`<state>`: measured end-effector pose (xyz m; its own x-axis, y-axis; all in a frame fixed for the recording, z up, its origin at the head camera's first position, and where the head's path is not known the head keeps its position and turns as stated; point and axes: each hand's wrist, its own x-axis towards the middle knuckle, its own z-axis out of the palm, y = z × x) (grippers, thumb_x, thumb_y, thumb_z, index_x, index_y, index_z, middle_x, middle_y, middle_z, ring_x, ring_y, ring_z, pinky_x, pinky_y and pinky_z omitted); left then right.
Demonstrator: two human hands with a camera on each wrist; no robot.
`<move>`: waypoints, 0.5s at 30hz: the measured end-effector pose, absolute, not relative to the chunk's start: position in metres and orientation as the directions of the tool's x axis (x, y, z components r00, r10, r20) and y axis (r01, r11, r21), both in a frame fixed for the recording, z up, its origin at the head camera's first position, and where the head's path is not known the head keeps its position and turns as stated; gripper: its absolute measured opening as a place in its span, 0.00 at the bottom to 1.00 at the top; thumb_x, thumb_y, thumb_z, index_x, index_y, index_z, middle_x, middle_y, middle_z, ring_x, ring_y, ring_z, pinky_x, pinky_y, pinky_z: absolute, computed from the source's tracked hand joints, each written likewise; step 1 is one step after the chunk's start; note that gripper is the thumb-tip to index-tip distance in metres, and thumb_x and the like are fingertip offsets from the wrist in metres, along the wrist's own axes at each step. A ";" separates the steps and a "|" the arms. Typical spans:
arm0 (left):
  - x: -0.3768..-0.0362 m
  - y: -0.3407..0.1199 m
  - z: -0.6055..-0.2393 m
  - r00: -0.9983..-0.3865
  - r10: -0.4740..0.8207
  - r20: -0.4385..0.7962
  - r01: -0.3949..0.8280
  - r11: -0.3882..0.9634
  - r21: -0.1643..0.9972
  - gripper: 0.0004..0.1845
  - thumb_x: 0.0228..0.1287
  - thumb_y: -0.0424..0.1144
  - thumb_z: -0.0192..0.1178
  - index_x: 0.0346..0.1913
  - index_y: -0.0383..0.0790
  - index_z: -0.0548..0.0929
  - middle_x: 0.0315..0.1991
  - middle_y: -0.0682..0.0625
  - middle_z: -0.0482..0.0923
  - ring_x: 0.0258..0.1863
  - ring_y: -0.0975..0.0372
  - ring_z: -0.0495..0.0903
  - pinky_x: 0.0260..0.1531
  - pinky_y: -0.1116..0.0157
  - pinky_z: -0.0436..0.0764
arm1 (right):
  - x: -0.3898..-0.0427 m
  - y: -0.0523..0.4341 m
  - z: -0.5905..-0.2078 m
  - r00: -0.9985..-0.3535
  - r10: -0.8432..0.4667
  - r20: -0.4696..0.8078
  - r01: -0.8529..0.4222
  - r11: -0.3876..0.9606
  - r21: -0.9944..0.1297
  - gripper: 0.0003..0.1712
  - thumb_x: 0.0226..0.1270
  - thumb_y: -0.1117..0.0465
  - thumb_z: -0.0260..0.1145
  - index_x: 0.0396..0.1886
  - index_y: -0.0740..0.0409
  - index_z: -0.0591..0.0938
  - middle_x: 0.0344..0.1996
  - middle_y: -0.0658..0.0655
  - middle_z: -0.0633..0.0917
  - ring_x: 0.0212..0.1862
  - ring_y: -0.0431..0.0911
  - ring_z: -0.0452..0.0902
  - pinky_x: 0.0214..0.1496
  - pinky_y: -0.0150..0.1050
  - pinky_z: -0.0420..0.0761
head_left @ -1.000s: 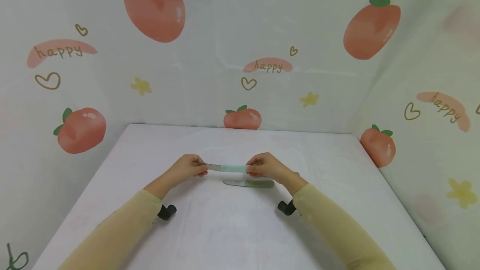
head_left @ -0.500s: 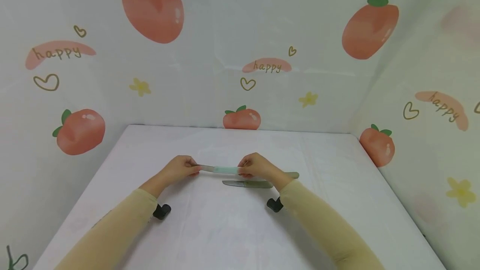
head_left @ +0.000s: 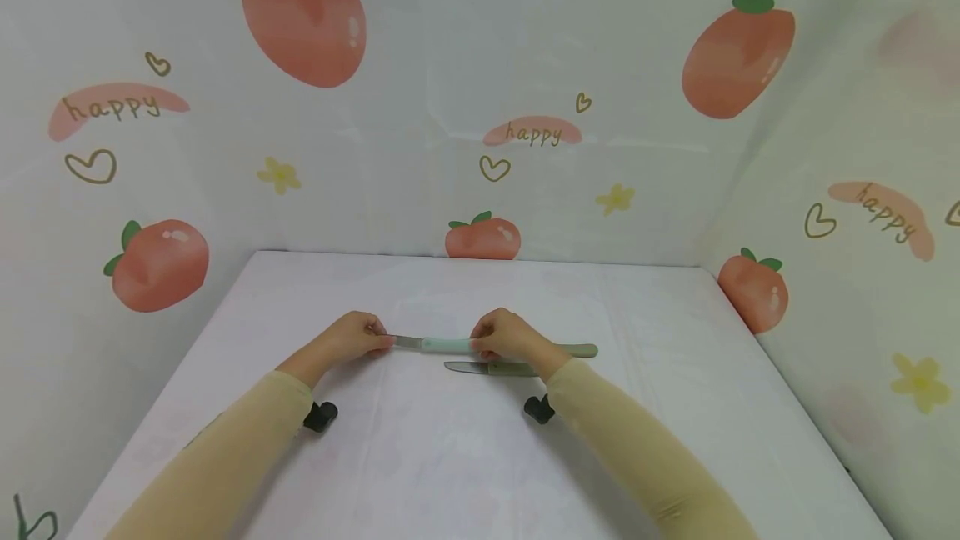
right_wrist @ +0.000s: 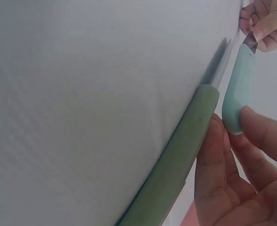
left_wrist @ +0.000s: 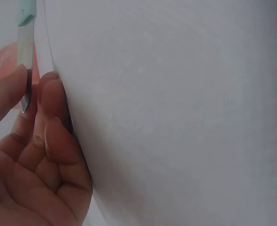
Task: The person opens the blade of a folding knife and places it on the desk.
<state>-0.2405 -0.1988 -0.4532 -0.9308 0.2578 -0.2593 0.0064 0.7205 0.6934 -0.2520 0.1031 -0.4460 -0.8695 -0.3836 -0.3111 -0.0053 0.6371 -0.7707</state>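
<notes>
Between my two hands a mint-handled knife (head_left: 447,346) is held crosswise, low over the white table. My left hand (head_left: 356,337) pinches its blade near the tip; in the left wrist view the blade's point (left_wrist: 25,101) sticks out past the thumb. With thumb and fingers my right hand (head_left: 507,334) holds the butt of the mint handle (right_wrist: 237,92). A knife with a green handle (head_left: 510,369) lies just in front, blade to the left, partly covered by the right wrist. Past that wrist shows the end of a pale green handle (head_left: 579,350), the rest of it hidden.
The white cloth-covered table (head_left: 420,457) ends at a printed backdrop (head_left: 420,107) behind and on both sides. A black wrist device (head_left: 321,417) hangs under the left forearm, another black device (head_left: 538,409) under the right.
Both hands have shifted left together with the mint-handled knife and sunk slightly toward the table. The pale green handle now shows more, while the right wrist covers the end of the green-handled knife.
</notes>
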 end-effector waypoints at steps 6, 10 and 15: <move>-0.241 -0.200 -0.451 -0.922 0.255 -0.292 -0.001 0.751 0.660 0.13 0.68 0.45 0.65 0.33 0.38 0.82 0.25 0.51 0.79 0.30 0.60 0.71 0.33 0.64 0.70 | -0.253 0.101 -0.445 -0.882 -0.360 -0.302 -0.027 0.681 -0.732 0.05 0.67 0.63 0.70 0.38 0.60 0.88 0.25 0.51 0.84 0.27 0.40 0.77 0.33 0.32 0.79; -0.242 -0.200 -0.451 -0.918 0.246 -0.311 -0.013 0.764 0.645 0.14 0.68 0.47 0.65 0.30 0.39 0.82 0.24 0.52 0.77 0.29 0.60 0.70 0.31 0.64 0.69 | -0.254 0.100 -0.444 -0.894 -0.344 -0.287 -0.049 0.713 -0.700 0.06 0.67 0.62 0.71 0.39 0.59 0.89 0.26 0.49 0.85 0.28 0.39 0.77 0.32 0.32 0.77; -0.245 -0.200 -0.451 -0.916 0.232 -0.327 -0.023 0.784 0.620 0.16 0.68 0.49 0.65 0.28 0.39 0.83 0.21 0.52 0.77 0.27 0.60 0.70 0.30 0.64 0.69 | -0.254 0.099 -0.444 -0.901 -0.328 -0.284 -0.058 0.740 -0.670 0.05 0.66 0.61 0.71 0.37 0.58 0.89 0.26 0.49 0.85 0.29 0.40 0.77 0.33 0.32 0.76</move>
<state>-0.2454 -0.1996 -0.4514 -0.9161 0.2322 -0.3269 -0.0226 0.7840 0.6203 -0.2539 0.0989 -0.4442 -0.9007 -0.3284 -0.2844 -0.0583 0.7400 -0.6700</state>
